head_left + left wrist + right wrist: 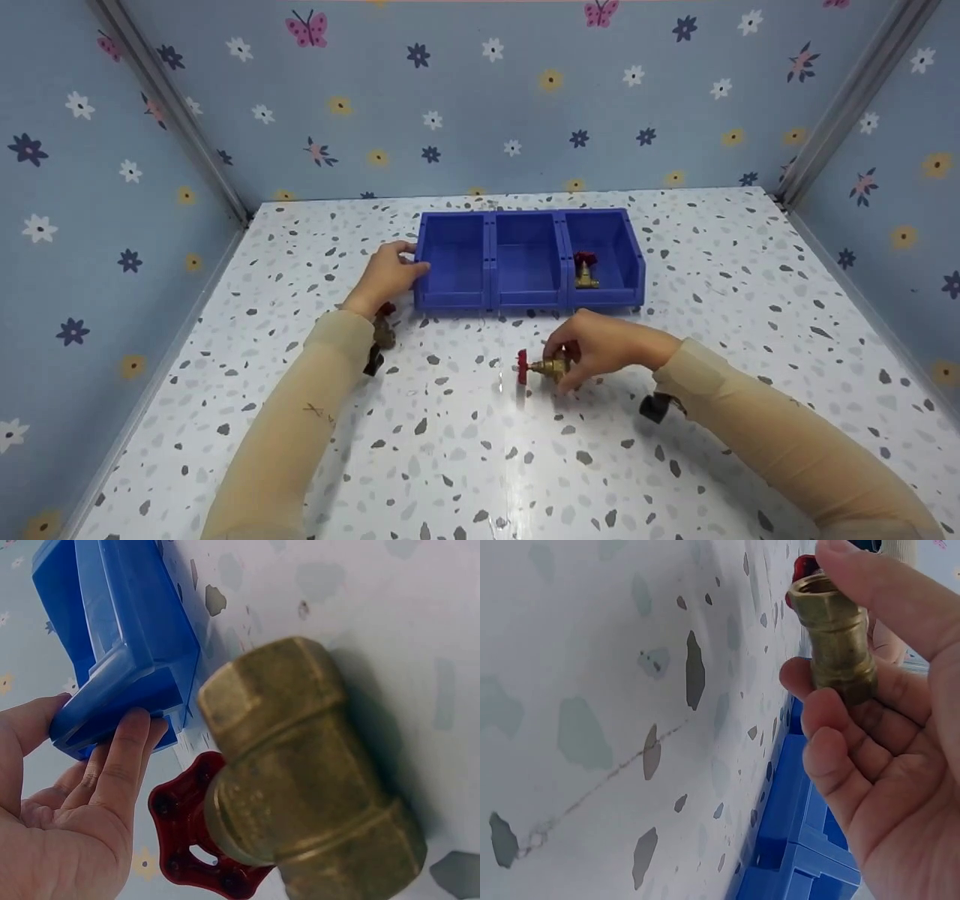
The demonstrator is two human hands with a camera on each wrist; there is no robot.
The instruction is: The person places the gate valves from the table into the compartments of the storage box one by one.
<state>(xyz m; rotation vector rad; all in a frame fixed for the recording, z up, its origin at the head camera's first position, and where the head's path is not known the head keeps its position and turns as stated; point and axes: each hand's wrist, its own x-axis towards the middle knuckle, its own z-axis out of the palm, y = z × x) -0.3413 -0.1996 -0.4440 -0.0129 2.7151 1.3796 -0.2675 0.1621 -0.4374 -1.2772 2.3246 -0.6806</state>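
Note:
Three blue bins point(525, 298) stand joined in a row. My left hand point(386, 276) grips the left bin's outer wall, thumb over the rim and fingers against the outside in the left wrist view. My right hand point(609, 343) holds a brass valve point(553, 367) in front of the row, its red handwheel point(523, 367) pointing left. The right wrist view shows the valve's brass body point(840, 645) between thumb and fingers, one threaded opening visible. Another brass valve point(300, 765) with a red handwheel point(202, 829) lies by my left wrist, partly hidden in the head view.
A third valve point(586, 271) sits inside the right bin; the left and middle bins show bare floors. Flower-patterned walls point(495, 112) enclose the speckled white table point(450, 450) at the back and both sides. A small black camera point(655, 407) hangs under my right wrist.

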